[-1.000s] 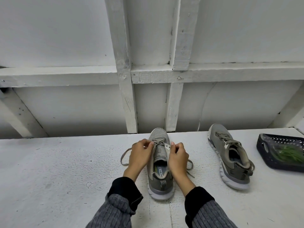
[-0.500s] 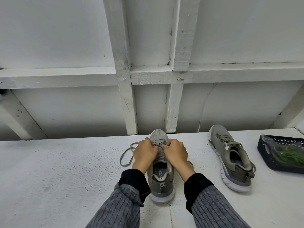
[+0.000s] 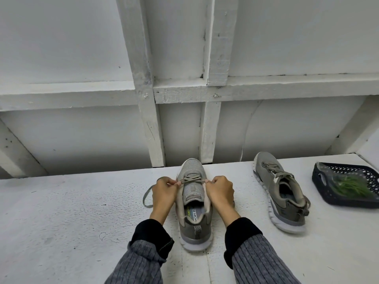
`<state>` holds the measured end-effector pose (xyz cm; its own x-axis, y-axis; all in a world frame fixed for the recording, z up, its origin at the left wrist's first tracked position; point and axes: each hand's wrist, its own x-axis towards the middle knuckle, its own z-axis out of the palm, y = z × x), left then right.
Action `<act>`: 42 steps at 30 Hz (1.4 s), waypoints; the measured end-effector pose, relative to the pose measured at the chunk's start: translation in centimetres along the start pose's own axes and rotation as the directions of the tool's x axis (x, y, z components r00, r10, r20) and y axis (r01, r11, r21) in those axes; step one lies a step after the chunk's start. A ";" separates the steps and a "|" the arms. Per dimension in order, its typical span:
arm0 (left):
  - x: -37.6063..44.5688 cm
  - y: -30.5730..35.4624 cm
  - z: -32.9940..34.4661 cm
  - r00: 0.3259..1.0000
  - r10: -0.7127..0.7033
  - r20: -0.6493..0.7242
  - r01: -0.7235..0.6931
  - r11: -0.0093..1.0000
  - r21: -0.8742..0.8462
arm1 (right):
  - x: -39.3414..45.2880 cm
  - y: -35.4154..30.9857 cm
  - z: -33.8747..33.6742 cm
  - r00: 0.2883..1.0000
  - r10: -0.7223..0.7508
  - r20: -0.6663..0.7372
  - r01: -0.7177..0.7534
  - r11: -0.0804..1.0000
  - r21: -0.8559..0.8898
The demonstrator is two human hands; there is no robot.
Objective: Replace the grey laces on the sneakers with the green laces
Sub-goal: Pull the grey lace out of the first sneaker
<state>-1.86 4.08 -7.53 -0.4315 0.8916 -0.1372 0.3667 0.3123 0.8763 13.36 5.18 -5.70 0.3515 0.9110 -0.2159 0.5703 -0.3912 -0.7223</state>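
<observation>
A grey sneaker [image 3: 193, 220] stands toe-away in front of me on the white table [image 3: 61, 222]. Its grey lace [image 3: 191, 178] is threaded only through the lower eyelets near the toe. My left hand [image 3: 164, 194] pinches the lace at the shoe's left side, and a loose loop of lace [image 3: 147, 196] trails out to its left. My right hand [image 3: 220, 193] pinches the lace at the shoe's right side. A second grey sneaker [image 3: 279, 190] lies to the right, still fully laced. The green laces [image 3: 351, 186] sit in a clear bag inside a dark basket [image 3: 320, 187] at far right.
A white wall with wooden battens [image 3: 147, 119] rises right behind the table's far edge. The basket stands near the table's right edge.
My hands moved apart from the middle of the shoe to its two sides, pulling the lace outward. The tongue and upper eyelets are now uncovered.
</observation>
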 end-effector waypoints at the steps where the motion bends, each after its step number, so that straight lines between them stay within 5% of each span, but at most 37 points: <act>1: -0.1 -0.1 0.0 1.000 -0.001 -0.004 0.001 1.000 -0.021 | 0.0 0.0 0.1 1.000 0.010 -0.002 -0.010 1.000 0.012; 17: -0.4 -1.4 0.0 0.968 -0.189 0.166 0.239 0.897 -0.371 | 0.1 -0.4 0.4 0.975 -0.211 0.073 0.218 0.969 -0.114; 22: -1.0 -2.1 0.1 0.967 -0.180 0.183 0.246 0.851 -0.464 | -0.6 -1.7 1.1 0.838 -0.540 -0.080 0.537 0.842 -0.053; 27: -1.0 -2.4 0.2 0.971 -0.165 0.175 0.230 0.854 -0.466 | 0.0 -2.2 2.3 0.730 -0.631 0.263 0.680 0.710 -0.186; 33: -1.1 -2.3 0.2 0.973 -0.142 0.181 0.213 0.854 -0.476 | 0.8 -1.2 2.9 0.629 -0.706 0.325 0.773 0.524 -0.358; 35: -1.1 -2.4 0.2 0.975 -0.135 0.177 0.204 0.862 -0.464 | 1.0 -1.2 3.0 0.641 -0.696 0.324 0.765 0.548 -0.338; 38: -1.1 -2.5 0.2 0.977 -0.130 0.167 0.193 0.875 -0.444 | 0.7 -1.2 2.8 0.763 -0.621 0.177 0.634 0.773 -0.024; 42: -1.1 -2.6 0.3 0.985 -0.124 0.120 0.162 0.898 -0.409 | 0.7 -0.6 2.0 0.967 -0.253 -0.041 0.242 0.848 0.471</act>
<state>-2.14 2.38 -9.81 -0.3718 0.8789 -0.2987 -0.0783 0.2910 0.9535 11.81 6.32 -6.75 0.2261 0.9741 0.0008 0.2192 -0.0501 -0.9744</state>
